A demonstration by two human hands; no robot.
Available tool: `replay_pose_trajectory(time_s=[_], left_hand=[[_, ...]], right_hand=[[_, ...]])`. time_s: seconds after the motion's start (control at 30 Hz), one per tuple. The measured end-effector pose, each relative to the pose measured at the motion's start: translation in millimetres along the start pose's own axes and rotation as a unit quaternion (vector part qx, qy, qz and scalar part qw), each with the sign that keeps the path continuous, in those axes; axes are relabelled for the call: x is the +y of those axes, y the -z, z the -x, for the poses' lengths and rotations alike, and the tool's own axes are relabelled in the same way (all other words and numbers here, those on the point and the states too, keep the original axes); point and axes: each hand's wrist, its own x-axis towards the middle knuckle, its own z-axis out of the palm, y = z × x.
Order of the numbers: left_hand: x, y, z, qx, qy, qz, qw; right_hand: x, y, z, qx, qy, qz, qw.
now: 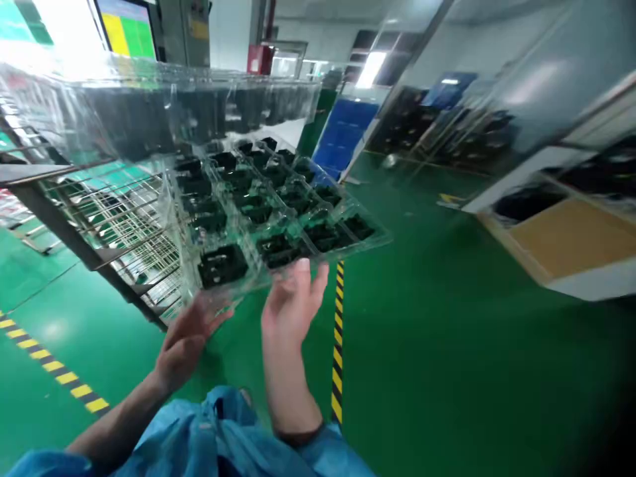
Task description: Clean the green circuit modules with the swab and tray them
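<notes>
A clear plastic tray (251,262) with several black parts in its pockets is tilted in front of me, just off the rack. My left hand (191,338) grips its near left corner, its fingers partly smeared by motion. Further right, my right hand (293,301) holds the near edge of the same tray, with fingertips at the rim. Behind and above it, a stack of clear trays (199,109) with dark contents rests on top of the wire rack (134,218).
A blue stack (345,136) stands beyond the tray. At the right is a white-sided box or cart with a brown panel (579,238). Yellow and black tape (338,344) runs along the green floor. A screen (126,30) shows at the upper left.
</notes>
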Motion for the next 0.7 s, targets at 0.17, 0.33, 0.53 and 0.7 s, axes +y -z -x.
replay_pose_trajectory(time_s=[0.17,0.33,0.53,0.7], left_hand=[[56,4.7,7,-0.014,-0.117,-0.052,0.992],[79,28.1,-3,0.029,-0.187,-0.076,0.979],[71,55.0,-13,0.070,-0.343,-0.244,0.904],[73,43.0,-42,0.039,-0.416,-0.488,0.766]], right_hand=[[54,-58,49,-0.104,0.043,-0.011,0.994],[91,-82,80,-0.195,0.151,0.136,0.960],[38,-11,23,-0.043,0.227,0.208,0.950],[-35,-3,-80,0.081,0.142,0.190,0.968]])
